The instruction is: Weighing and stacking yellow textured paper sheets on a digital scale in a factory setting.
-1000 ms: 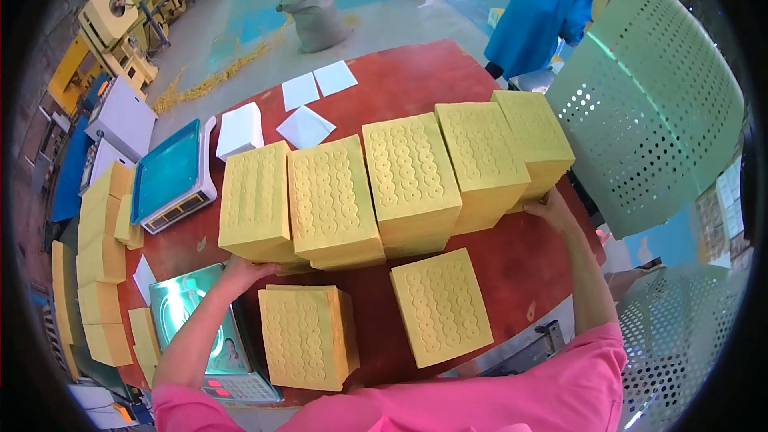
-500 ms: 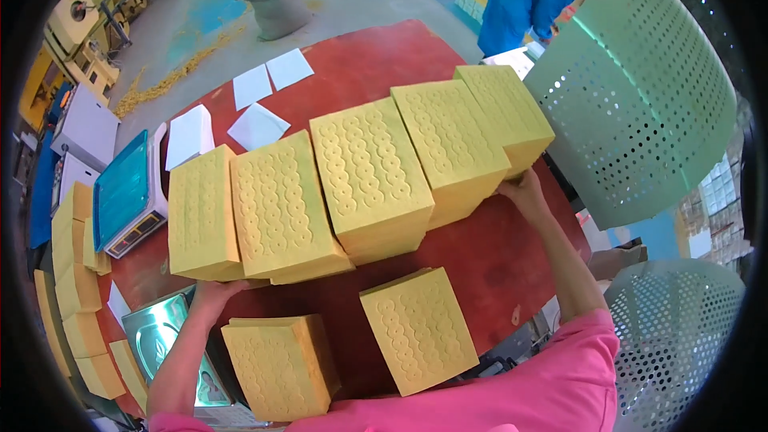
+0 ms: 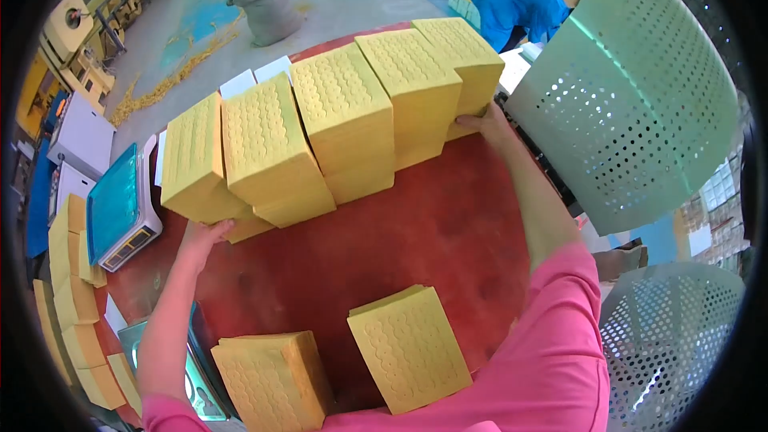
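Across the far side of the table stands a slanting row of several tall yellow embossed paper stacks (image 3: 342, 124), pressed side by side. My left hand (image 3: 210, 236) grips the low front corner of the leftmost stack (image 3: 192, 162), thumb showing and other fingers mostly hidden. At the other end my right hand (image 3: 486, 124) holds the lower side of the rightmost stack (image 3: 472, 68), its thumb along the front and the remaining fingers partly out of sight. Close to my body are two shorter embossed stacks, one on the left (image 3: 268, 380) and one on the right (image 3: 410, 348).
A teal-topped weighing scale (image 3: 120, 200) sits left of the row. A shiny metal tin (image 3: 200, 384) lies near my left forearm. Green perforated panels (image 3: 632, 104) stand on the right. Beyond the red table (image 3: 384, 240) are a grey sack (image 3: 268, 8) and a person in blue (image 3: 520, 8).
Both hands have pushed the row of paper stacks away from me, over the loose white sheets, exposing more red tabletop in front. The person in blue has bent lower.
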The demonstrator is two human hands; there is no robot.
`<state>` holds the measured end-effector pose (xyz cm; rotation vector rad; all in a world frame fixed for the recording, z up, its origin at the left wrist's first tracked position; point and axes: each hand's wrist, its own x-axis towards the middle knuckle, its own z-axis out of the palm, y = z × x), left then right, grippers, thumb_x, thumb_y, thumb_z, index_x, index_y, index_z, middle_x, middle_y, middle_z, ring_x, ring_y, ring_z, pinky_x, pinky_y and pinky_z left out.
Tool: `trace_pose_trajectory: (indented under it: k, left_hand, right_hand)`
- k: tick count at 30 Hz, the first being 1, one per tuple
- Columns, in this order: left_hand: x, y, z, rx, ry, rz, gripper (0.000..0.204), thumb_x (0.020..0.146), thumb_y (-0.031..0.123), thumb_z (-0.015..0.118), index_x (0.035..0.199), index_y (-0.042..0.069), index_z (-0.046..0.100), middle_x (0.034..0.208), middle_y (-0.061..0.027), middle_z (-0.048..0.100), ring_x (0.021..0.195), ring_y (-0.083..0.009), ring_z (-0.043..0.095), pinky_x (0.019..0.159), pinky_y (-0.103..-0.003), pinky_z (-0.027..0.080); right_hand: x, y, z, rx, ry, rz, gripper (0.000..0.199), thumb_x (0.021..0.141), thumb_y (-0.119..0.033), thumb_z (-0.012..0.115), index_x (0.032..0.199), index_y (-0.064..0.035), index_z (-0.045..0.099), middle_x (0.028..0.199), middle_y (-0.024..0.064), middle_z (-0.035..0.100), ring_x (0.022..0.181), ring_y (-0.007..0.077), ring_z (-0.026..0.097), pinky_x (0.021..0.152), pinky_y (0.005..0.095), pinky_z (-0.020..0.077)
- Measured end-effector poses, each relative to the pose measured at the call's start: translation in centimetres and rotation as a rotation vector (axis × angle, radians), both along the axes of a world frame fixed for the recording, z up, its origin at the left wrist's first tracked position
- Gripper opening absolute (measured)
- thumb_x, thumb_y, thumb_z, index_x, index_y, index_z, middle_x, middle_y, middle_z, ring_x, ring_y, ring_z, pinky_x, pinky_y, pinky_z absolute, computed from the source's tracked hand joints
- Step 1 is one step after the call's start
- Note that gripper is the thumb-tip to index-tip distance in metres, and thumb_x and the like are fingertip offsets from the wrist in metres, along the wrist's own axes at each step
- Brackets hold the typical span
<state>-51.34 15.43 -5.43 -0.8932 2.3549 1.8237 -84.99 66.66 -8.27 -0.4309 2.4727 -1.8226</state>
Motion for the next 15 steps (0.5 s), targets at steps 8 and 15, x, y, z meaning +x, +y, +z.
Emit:
trace_pose_trajectory:
  k: [8,15]
  left_hand:
    - [-6.5,-2.1,-0.9,-0.067,0.041,0.004,0.059,0.082,0.027,0.076,0.131,0.008,0.050,0.122,-0.0078,0.060,0.111,-0.0211,0.059,0.085,-0.041,0.050]
    - [-7.4,-1.3,-1.1,-0.202,0.050,0.076,0.060,0.083,0.032,0.074,0.131,0.006,0.049,0.122,-0.0089,0.062,0.110,-0.0224,0.059,0.082,-0.042,0.052]
  right_hand:
    - [-6.6,-2.9,0.2,0.012,0.006,0.015,0.068,0.069,-0.001,0.085,0.129,-0.0029,0.053,0.123,0.0065,0.063,0.116,0.0190,0.057,0.098,0.0339,0.0456]
    - [-9.3,-3.6,-2.8,-0.004,0.052,-0.009,0.067,0.071,-0.005,0.083,0.131,-0.0046,0.053,0.125,0.0089,0.063,0.117,0.0201,0.057,0.098,0.0335,0.0451]
